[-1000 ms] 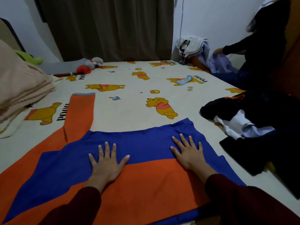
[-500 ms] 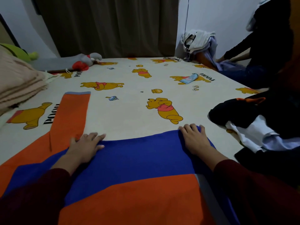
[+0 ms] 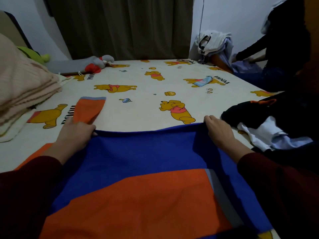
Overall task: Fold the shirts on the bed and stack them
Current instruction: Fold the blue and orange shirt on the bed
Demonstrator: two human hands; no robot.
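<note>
Both hands pinch far hem of blue-and-orange shirt (image 3: pixel 138 169), spread flat on bed (image 3: pixel 146 118) at 6 o'clock: left hand (image 3: pixel 74 135) at 9, right hand (image 3: pixel 219 131) at 3. Risk: soft knit sags between grips, fold lands crooked; loose orange sleeve (image 3: pixel 88 109) at 10 may drag. Unfolded dark pile (image 3: pixel 269 118) at 3

**Orange and blue on a cartoon-bear sheet**

The shirt (image 3: pixel 138 169) is royal blue across its far part and bright orange nearer the camera, with a grey band along its right edge; its orange sleeve (image 3: pixel 88 109) ends in a grey-blue cuff. The bed (image 3: pixel 146 116) wears a cream sheet printed with yellow bears in red tops, honey pots and black lettering. The clothes pile (image 3: pixel 276 128) is black, white and pale lilac. The curtain (image 3: pixel 120 26) is dull brown. The folded blanket (image 3: pixel 20 83) is pale peach.
</note>
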